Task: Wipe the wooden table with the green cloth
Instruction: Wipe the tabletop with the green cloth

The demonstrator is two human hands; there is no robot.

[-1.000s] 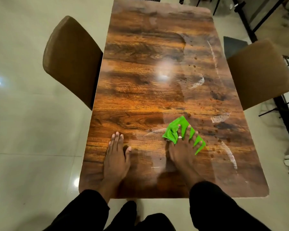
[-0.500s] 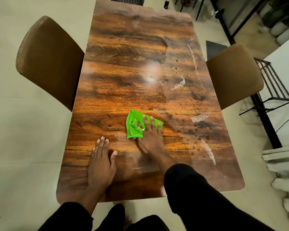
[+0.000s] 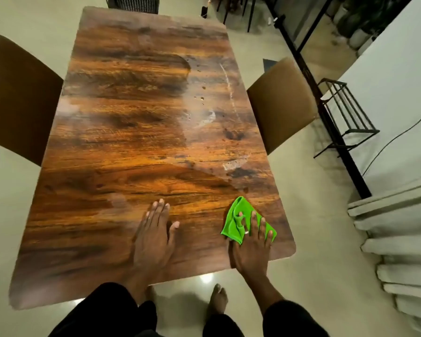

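The wooden table (image 3: pixel 131 132) stretches away from me, glossy, with pale smears and droplets on its right half. A crumpled green cloth (image 3: pixel 236 221) lies near the table's near right corner. My right hand (image 3: pixel 252 246) presses flat on the cloth with fingers spread, covering its near part. My left hand (image 3: pixel 153 237) rests palm down on the bare wood at the near edge, fingers together, holding nothing. Black sleeves cover both forearms.
A brown chair (image 3: pixel 17 98) stands at the table's left side and another brown chair (image 3: pixel 281 103) at its right. A black metal rack (image 3: pixel 345 113) and a white bed with folded covers (image 3: pixel 399 215) lie to the right. My bare feet (image 3: pixel 218 300) show below the table edge.
My right hand has slid the green cloth from the table's middle toward the near right corner. My left hand has stayed planted near the front edge. The view has shifted left.
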